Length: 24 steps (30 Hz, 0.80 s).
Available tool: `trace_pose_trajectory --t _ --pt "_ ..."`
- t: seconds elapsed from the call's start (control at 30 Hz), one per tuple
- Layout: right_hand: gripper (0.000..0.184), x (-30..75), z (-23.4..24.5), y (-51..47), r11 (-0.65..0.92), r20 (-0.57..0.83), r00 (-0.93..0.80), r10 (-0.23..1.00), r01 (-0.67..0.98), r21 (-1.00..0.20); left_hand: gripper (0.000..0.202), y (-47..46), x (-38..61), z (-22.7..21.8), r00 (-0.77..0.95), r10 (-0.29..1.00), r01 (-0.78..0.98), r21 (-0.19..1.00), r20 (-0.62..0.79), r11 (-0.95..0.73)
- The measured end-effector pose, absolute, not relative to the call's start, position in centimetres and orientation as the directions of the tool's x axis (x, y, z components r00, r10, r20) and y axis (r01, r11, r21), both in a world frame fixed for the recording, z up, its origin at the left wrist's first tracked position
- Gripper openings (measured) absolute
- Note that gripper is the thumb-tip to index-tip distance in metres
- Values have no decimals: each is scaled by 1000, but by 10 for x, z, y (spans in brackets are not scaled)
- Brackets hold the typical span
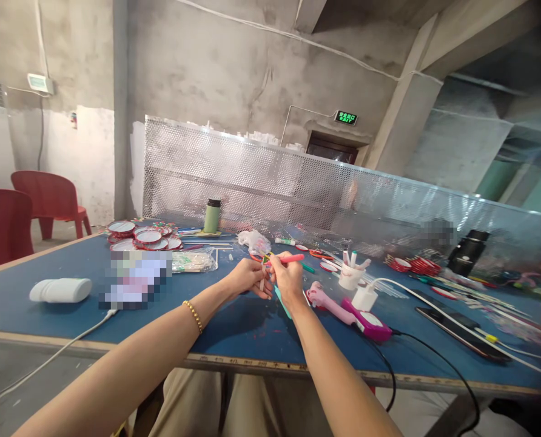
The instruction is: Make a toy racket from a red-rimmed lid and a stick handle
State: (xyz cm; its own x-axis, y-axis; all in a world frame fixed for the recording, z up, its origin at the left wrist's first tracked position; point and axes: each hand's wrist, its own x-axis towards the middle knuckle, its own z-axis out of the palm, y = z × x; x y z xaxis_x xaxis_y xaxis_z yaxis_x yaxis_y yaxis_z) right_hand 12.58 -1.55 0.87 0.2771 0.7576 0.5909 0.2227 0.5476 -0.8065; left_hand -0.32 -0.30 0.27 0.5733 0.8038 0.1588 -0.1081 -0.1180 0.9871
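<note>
Over the middle of the blue table (34, 318) my two hands meet. My left hand (247, 278) pinches the lower end of a thin pale stick. My right hand (286, 280) is closed round a red pen-like stick (292, 258) whose tip points right. A teal strip (283, 303) shows just under my right wrist. A gold bead bracelet (193, 315) sits on my left wrist.
A pink glue gun (343, 311) with a black cable lies right of my hands beside a white cup (350, 276) of sticks. Red-rimmed round pieces (145, 238) are stacked far left, a green bottle (211, 216) behind them. A white case (60, 289) lies left, a phone (461, 331) right. Red chairs (47, 197) stand beyond.
</note>
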Motion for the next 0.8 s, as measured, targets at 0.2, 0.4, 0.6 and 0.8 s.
trace_pose_trajectory --t 0.2,0.4,0.6,0.8 --pt "20 127 8 -14 545 583 292 758 206 -813 15 -4 -3 4 570 807 -117 987 156 -108" --pt "20 125 9 -16 544 577 291 763 193 -817 16 -3 -4 3 572 804 -127 986 162 -109" --pt "20 126 8 -14 548 594 268 758 230 -804 16 -2 -3 3 575 802 -127 986 161 -107" --pt "20 127 6 -12 552 598 277 752 231 -801 16 -1 -3 2 579 800 -127 986 161 -106"
